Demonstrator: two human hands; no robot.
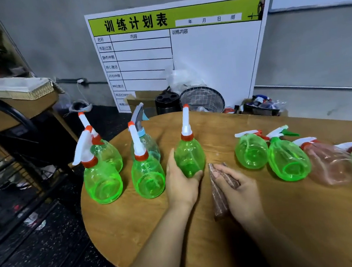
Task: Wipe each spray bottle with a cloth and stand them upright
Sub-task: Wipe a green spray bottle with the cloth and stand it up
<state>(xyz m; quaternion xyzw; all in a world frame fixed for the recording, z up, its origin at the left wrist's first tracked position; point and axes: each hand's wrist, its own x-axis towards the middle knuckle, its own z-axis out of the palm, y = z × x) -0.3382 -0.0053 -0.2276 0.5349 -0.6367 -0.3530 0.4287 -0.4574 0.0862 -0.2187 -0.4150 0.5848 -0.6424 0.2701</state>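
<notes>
Wooden counter (pixel 136 221) carries five upright spray bottles at left and four lying at right. Left hand (pixel 182 183) curls round the newest upright bottle (pixel 189 157); right hand (pixel 237 189) grips a brown cloth (pixel 218 198) beside it. Letting go carelessly could topple the bottle into its neighbours.

5 spray bottles (pixel 189 153) are stood upright at centre left of the frame, 4 green and 1 clear. 4 more (pixel 287 158) are laid on their sides at right. A brown cloth (pixel 218 194) is seen at centre.

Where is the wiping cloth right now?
The brown cloth lies held in the right hand on the wooden table, just right of the left hand's green bottle.
</notes>
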